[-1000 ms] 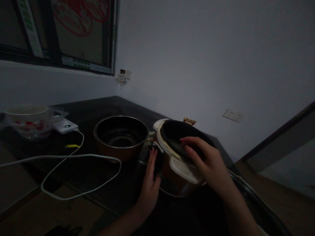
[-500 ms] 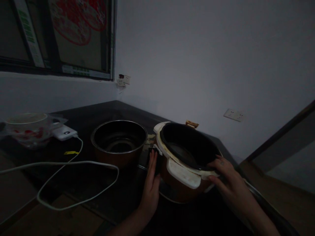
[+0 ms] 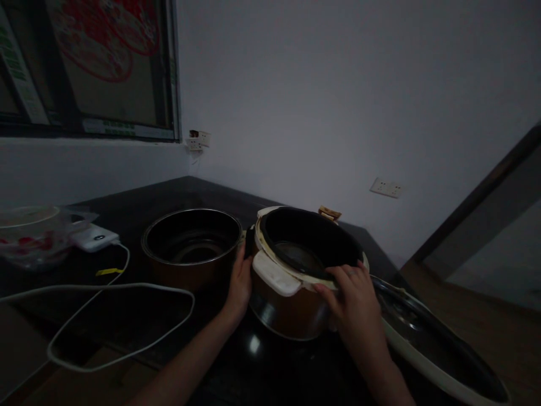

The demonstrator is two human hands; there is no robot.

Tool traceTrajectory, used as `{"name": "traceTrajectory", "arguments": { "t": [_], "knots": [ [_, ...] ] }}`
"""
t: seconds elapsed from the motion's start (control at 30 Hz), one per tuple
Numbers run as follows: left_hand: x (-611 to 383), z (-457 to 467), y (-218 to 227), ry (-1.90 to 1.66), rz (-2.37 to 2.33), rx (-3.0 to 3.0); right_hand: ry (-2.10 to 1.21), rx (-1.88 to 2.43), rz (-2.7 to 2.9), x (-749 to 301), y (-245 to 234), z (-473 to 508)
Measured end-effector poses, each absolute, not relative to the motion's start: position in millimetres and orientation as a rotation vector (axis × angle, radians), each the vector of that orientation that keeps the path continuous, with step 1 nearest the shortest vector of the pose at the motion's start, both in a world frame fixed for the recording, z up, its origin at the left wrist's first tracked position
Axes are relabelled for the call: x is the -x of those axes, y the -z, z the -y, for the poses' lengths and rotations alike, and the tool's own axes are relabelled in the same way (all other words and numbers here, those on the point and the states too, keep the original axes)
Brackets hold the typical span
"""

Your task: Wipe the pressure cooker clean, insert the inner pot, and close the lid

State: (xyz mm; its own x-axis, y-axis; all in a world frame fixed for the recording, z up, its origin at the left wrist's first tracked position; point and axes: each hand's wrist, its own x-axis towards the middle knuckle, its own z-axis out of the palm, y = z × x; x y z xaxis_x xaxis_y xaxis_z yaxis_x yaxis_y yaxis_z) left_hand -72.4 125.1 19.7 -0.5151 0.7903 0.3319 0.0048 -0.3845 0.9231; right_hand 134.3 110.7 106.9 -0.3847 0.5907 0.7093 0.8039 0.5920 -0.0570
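In front of me stands a brown electric cooker (image 3: 291, 313) with a whitish, stained rim, white side handles and a black inside. My right hand (image 3: 353, 296) grips its near right rim, fingers over the edge and thumb outside. My left hand (image 3: 240, 282) lies against the left side with fingers stretched out; its fingertips are partly hidden in shadow. Left of the cooker is a brown pot (image 3: 181, 270) with a black interior and thin metal rim. A large round lid (image 3: 443, 344) with a pale edge lies at the right.
A white cable (image 3: 122, 286) with a yellow tag (image 3: 109, 272) loops over the dark table (image 3: 169, 192) from a white device (image 3: 95, 238). A bowl in clear plastic (image 3: 31, 242) sits far left. Behind are the wall, sockets (image 3: 385, 188) and a window (image 3: 105, 96).
The cooker has shifted left and turned a little, with both hands moving along on it. It now sits closer to the brown pot. My view has swung right, showing more of the lid.
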Motion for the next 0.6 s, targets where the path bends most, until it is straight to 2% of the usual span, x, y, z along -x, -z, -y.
{"name": "traceTrajectory", "arguments": {
  "t": [0.27,0.47,0.6],
  "knots": [
    [45.2,-71.1,-1.1,-1.801,-1.327,-0.991,0.505,1.276,2.001,-89.6,-105.9,-97.8],
    [6.7,-27.4,28.9,-1.672,-1.279,-1.411,0.421,1.405,1.913,-59.3,-109.3,-89.3],
    [7.2,-8.9,38.4,-1.559,-1.267,-1.505,0.346,1.344,1.909,-57.1,-111.6,-86.4]
  ]
}}
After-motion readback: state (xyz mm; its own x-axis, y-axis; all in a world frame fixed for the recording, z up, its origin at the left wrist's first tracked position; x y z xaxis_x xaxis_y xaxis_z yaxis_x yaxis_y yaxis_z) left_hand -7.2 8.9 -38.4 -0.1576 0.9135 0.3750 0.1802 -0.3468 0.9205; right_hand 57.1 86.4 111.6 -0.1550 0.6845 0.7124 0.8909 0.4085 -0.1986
